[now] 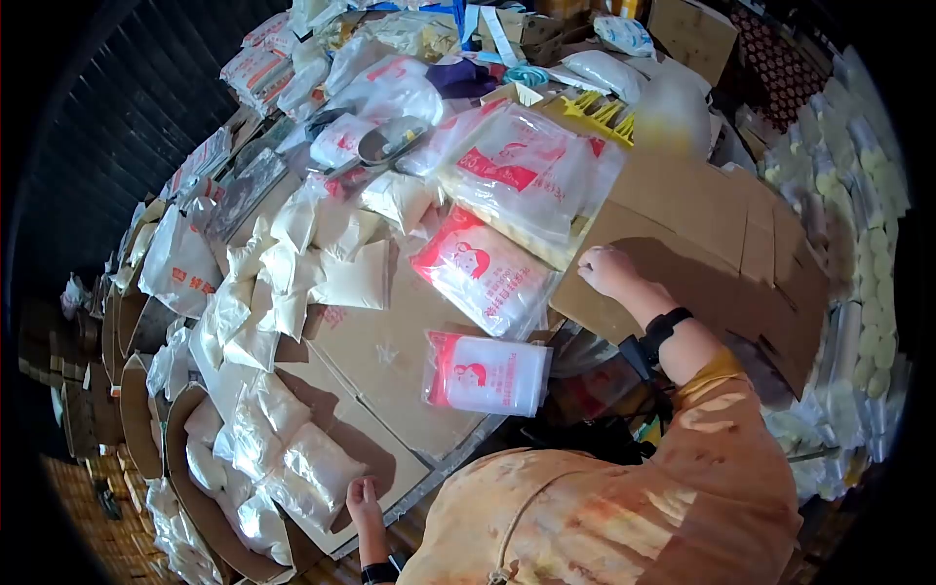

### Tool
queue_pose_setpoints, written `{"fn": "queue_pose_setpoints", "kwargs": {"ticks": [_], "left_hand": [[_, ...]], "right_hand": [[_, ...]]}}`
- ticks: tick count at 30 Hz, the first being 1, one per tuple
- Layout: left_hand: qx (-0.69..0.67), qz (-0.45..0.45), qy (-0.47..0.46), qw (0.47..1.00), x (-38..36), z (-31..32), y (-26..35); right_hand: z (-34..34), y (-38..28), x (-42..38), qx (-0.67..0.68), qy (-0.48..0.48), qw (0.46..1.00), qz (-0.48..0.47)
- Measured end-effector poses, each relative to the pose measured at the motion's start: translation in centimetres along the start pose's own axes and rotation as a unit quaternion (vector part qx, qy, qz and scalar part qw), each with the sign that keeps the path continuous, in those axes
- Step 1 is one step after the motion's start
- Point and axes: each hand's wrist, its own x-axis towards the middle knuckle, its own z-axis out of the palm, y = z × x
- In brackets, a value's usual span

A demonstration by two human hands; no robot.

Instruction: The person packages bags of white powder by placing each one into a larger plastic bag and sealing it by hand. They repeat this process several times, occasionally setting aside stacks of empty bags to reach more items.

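Note:
My left hand [364, 505] is at the table's front edge, its fingers drawn together at the corner of a plump clear bag of white powder [320, 466]. More powder bags [261, 414] lie against that one. My right hand [606, 270] is curled closed above the left part of a brown cardboard sheet [682, 249]; anything inside its fingers is hidden. Left of it lies a red-and-white pack of plastic bags [487, 273]. A smaller pack of the same print [487, 374] rests nearer my body.
Several filled powder bags [351, 278] spread over the cardboard-covered table [375, 375]. An open carton [180, 458] with bags stands at the left. A dark scoop or pan [390, 141] and yellow plastic pieces [600, 115] lie farther back. Stacked sleeves of pale round items [868, 292] rise at the right.

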Motion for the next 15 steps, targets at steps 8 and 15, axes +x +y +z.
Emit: {"fn": "queue_pose_setpoints", "kwargs": {"ticks": [8, 15], "left_hand": [[0.032, 0.015, -0.005, 0.999, -1.0, -0.5, 0.7], [0.048, -0.025, 0.042, 0.998, -4.3, -1.4, 2.0]], "right_hand": [[6.4, -8.0, 3.0, 0.134, -0.165, 0.969, -0.126], [16.3, -6.3, -2.4, -0.183, -0.417, 0.877, -0.154]]}}
